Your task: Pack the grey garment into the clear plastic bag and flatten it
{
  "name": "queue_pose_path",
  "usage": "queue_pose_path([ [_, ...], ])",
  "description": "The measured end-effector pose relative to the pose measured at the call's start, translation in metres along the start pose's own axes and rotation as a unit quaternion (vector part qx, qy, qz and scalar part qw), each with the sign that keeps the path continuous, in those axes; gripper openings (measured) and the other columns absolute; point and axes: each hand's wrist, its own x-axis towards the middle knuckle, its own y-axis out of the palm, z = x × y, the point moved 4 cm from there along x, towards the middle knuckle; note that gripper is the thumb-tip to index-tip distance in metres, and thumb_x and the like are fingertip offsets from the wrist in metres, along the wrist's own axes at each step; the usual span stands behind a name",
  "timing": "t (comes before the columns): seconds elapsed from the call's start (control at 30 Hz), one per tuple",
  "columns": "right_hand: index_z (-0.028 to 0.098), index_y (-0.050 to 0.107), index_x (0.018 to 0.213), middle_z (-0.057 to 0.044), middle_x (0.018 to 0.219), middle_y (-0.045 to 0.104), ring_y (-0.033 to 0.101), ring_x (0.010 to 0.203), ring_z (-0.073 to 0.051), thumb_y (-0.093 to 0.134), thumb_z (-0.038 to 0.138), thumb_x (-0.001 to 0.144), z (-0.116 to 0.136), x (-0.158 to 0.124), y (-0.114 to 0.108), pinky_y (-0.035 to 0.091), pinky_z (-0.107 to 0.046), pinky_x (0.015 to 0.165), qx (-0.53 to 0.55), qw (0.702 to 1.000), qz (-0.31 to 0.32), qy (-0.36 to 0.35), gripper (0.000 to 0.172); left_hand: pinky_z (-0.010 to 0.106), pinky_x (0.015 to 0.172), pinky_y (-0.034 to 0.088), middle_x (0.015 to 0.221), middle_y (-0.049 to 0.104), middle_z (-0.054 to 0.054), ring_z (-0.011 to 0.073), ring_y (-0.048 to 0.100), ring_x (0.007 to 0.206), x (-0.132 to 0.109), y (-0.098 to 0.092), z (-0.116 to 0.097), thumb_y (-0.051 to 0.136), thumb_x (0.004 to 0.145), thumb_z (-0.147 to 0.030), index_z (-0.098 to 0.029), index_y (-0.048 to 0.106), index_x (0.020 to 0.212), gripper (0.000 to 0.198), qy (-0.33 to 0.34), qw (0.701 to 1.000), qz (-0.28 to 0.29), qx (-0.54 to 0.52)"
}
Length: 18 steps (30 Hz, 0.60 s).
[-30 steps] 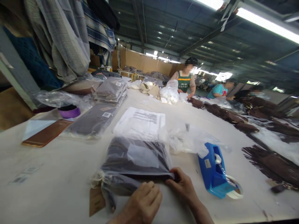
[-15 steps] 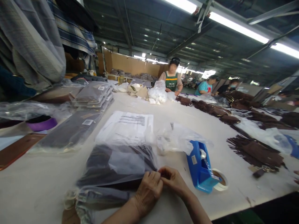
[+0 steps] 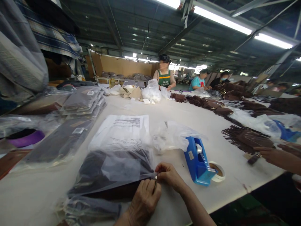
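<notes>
The left hand (image 3: 144,197) and right hand (image 3: 169,176) meet at the near right corner of the bag (image 3: 110,169). Their fingers (image 3: 161,172) are closed and pinch the bag's thin edge. The bag is clear, shiny, soft plastic. It is flat, with dark folded cloth inside, and lies on the pale counter (image 3: 33,194). Right of the bag sits a blue tape holder (image 3: 197,161). Behind the bag lies white printed plastic (image 3: 122,130).
</notes>
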Motion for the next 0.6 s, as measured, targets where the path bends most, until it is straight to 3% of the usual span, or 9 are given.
queue_pose_path([
  [0.27,0.019,0.054,0.070,0.007,0.053,0.049,0.041,0.048,-0.008,0.050,0.021,0.051,0.000,-0.003,-0.002,0.031,-0.022,0.050,-0.023,0.999,-0.002,-0.024,0.020,0.031,0.057,0.043,0.078,0.061,0.013,0.0181,0.051,0.064,-0.009,0.004,-0.002,0.033,0.086,-0.003,-0.009,0.060,0.073,0.030,0.024,1.000,0.011,0.010],
  [0.4,0.019,0.053,0.071,0.006,0.057,0.049,0.042,0.054,-0.010,0.050,0.022,0.054,0.000,-0.008,-0.001,0.033,-0.023,0.054,-0.066,0.996,-0.005,-0.062,0.017,0.030,0.061,0.046,0.078,0.061,0.012,0.0183,0.054,0.068,-0.004,0.006,0.004,0.031,0.088,-0.005,-0.009,0.060,0.081,0.030,0.027,0.999,0.016,0.006],
  [0.6,0.019,0.053,0.071,0.003,0.063,0.051,0.047,0.064,-0.013,0.051,0.023,0.061,0.000,-0.021,0.003,0.038,-0.025,0.061,-0.151,0.984,0.027,-0.091,0.010,0.029,0.047,0.039,0.059,0.050,0.003,0.0184,0.049,0.052,0.005,0.009,0.021,0.037,0.089,-0.012,-0.016,0.049,0.067,0.025,-0.035,0.998,0.055,0.023],
])
